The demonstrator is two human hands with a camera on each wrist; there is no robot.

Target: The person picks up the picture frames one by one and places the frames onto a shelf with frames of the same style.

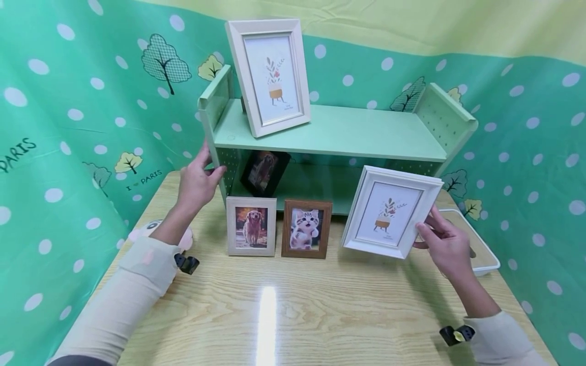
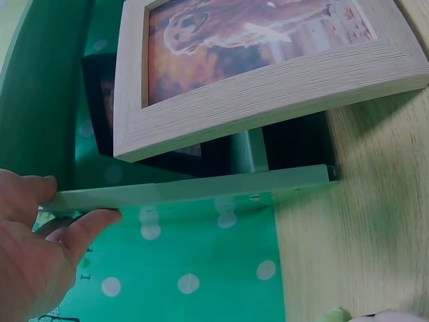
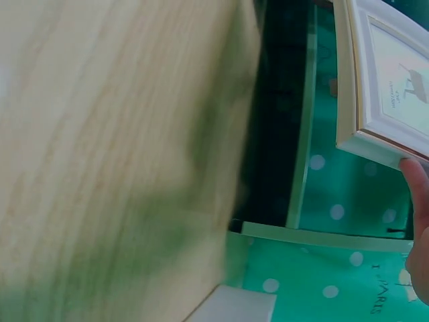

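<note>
My left hand (image 1: 198,185) grips the left side panel of a green two-tier shelf (image 1: 366,129); in the left wrist view its thumb and fingers lie on either side of the panel's edge (image 2: 201,191). A white picture frame (image 1: 352,211) with a potted-plant print is tilted in front of the shelf. My right hand (image 1: 446,244) holds it by its right edge, above the table. Another picture frame, cream-coloured (image 1: 303,76), leans on the top shelf at the left. Inside the lower tier, a black frame (image 1: 277,175) stands tilted.
On the wooden table (image 1: 220,310), a light frame with a dog photo (image 1: 231,229) and a brown frame with a kitten photo (image 1: 287,229) stand before the shelf. A white-rimmed bin (image 1: 485,249) sits at the right. A pink-and-white object (image 1: 186,240) is partly behind my left forearm.
</note>
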